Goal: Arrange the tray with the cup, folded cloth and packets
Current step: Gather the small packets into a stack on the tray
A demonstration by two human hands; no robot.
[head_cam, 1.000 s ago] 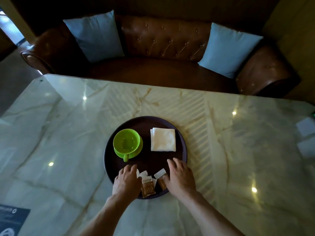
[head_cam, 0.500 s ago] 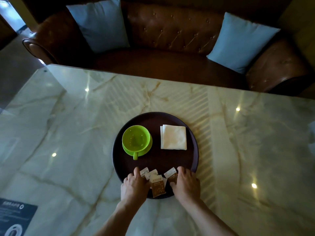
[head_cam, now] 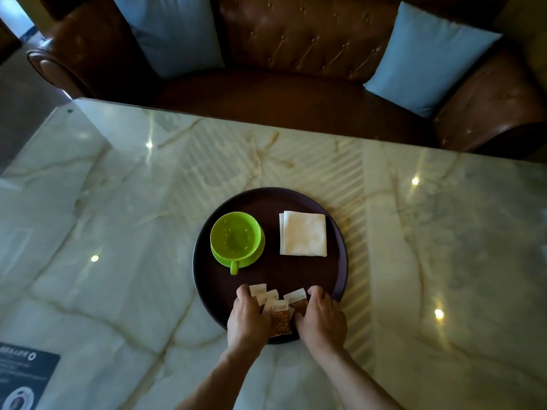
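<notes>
A round dark brown tray (head_cam: 337, 279) sits on the glossy marble table (head_cam: 118, 232), carrying a bright green cup (head_cam: 235, 238) on its green saucer at the left and a folded white cloth (head_cam: 303, 234) at the right. At the tray's near edge, the left hand (head_cam: 248, 319) and right hand (head_cam: 323, 319) flank a cluster of small white-and-brown packets (head_cam: 279, 312), fingers curled against its sides; whether either hand actually grips a packet cannot be told.

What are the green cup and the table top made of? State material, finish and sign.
Bright green cup: probably plastic, smooth; uniform saturated colour, soft sheen.
Pale veined table top: looks like polished marble or an imitation; brown veins, mirror-like light reflections.
</notes>
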